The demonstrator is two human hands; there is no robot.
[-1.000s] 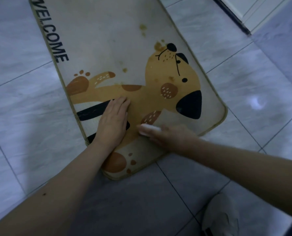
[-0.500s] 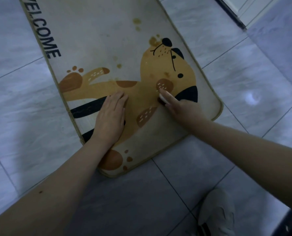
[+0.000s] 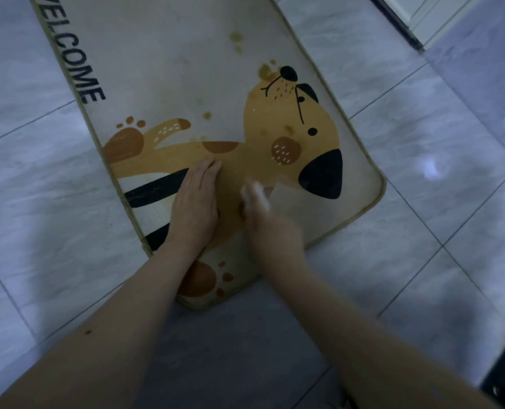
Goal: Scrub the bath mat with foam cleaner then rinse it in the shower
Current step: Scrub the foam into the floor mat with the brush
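Where the bath mat [image 3: 186, 69] lies flat on the grey tiled floor [image 3: 422, 187], "WELCOME" is printed along its edge, beside a cartoon dog [image 3: 274, 137]. The left hand [image 3: 193, 208] is pressed flat on the mat with fingers straight. The right hand [image 3: 267, 222] is blurred; a white thing [image 3: 258, 191] is seen at its fingertips, the hold cannot be told.

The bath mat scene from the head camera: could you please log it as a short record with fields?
Mat: beige rectangular bath mat with cartoon dog print and WELCOME lettering, flat on grey tiled floor
Stains: brownish spots near the dog's nose
Left hand: flat, pressing the mat
Right hand: blurred, something white at the fingers
Foam: none plainly visible
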